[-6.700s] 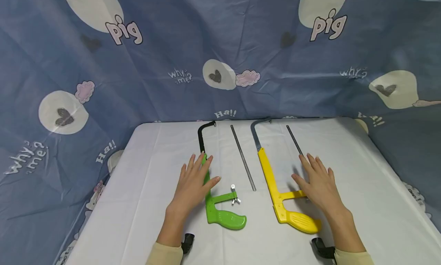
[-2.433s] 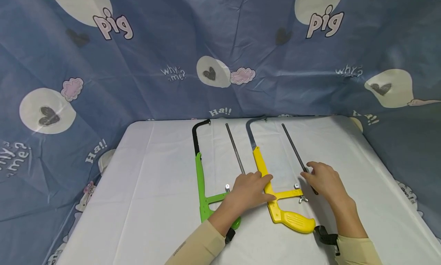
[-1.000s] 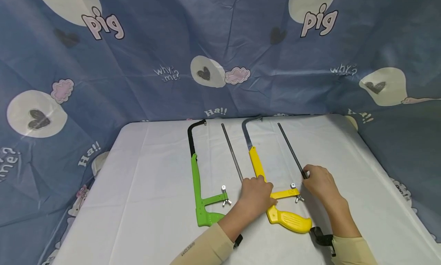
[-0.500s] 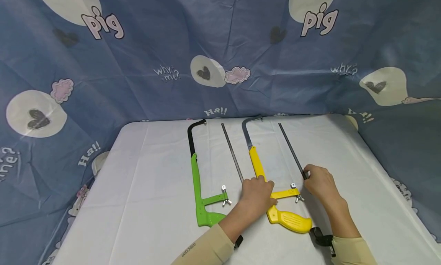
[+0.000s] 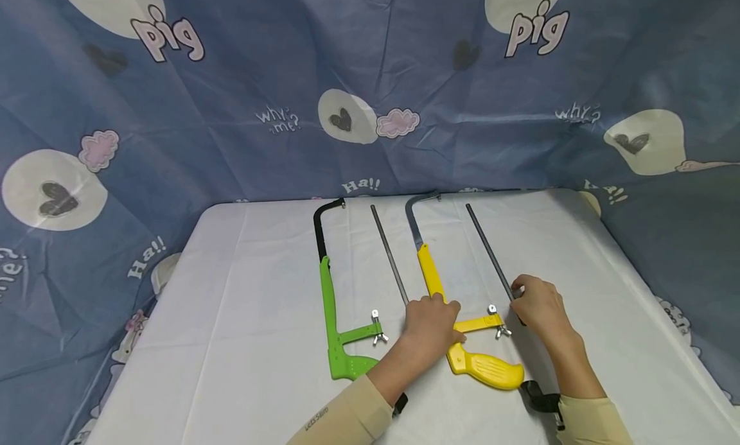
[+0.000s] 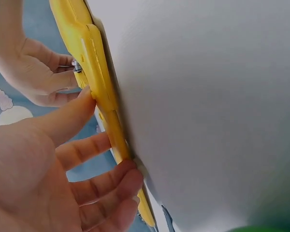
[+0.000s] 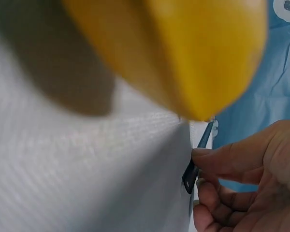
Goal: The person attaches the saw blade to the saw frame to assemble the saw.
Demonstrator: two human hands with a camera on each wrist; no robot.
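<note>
A yellow hacksaw frame (image 5: 430,268) with a grey bow lies on the white table. My left hand (image 5: 430,323) grips it near the crossbar; in the left wrist view the thumb and fingers lie along its yellow edge. To its right is a dark hacksaw blade (image 5: 487,246), whose near part my right hand (image 5: 540,310) pinches between thumb and fingers. The blade's holed end (image 7: 188,179) shows below the thumb in the right wrist view. The yellow handle (image 5: 497,372) sits between the two wrists.
Left of the yellow frame lie a second blade (image 5: 388,252) and a green hacksaw frame (image 5: 328,304) with a black bow, its handle partly behind my left forearm. A wing nut (image 5: 503,332) sits on the yellow crossbar. A blue printed cloth (image 5: 231,162) hangs behind the table (image 5: 260,368).
Both hands were spread at first. The left has moved right from over the green frame and gripped the yellow one; the right has come to the right-hand blade and pinched it.
</note>
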